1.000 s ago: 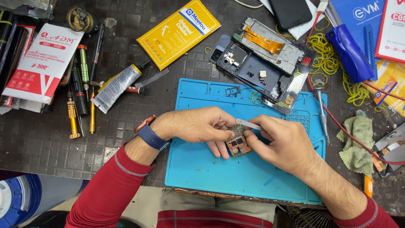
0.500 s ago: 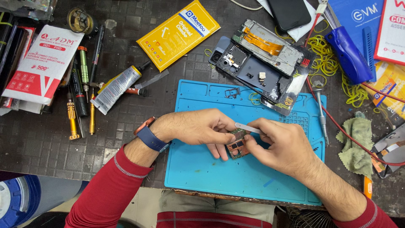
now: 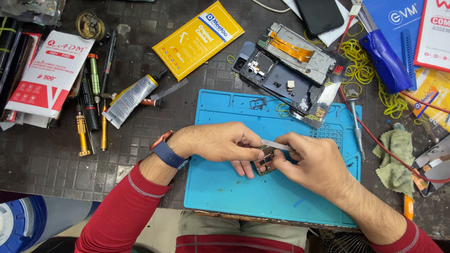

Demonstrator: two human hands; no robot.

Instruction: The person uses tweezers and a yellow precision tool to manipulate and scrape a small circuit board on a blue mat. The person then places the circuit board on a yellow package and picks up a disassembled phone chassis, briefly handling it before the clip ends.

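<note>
My left hand (image 3: 225,143) and my right hand (image 3: 311,161) meet over a blue repair mat (image 3: 220,197). Between their fingertips sits a small copper-coloured circuit board (image 3: 265,160), which the left fingers pinch from the left. In my right hand is a thin metal tool (image 3: 276,145), tweezers or a pry strip, its tip pointing left across the board's top edge. A blue-banded watch (image 3: 165,149) is on my left wrist. Both sleeves are red.
An opened phone body (image 3: 286,77) with an orange flex cable lies at the mat's far edge. A glue tube (image 3: 129,100), several screwdrivers (image 3: 86,117), a yellow packet (image 3: 197,40), a blue-handled tool (image 3: 384,58), red wire, yellow rubber bands and a green cloth (image 3: 396,157) crowd the dark table.
Both hands stay in place over the mat. The metal tool in my right hand has shifted slightly across the board.
</note>
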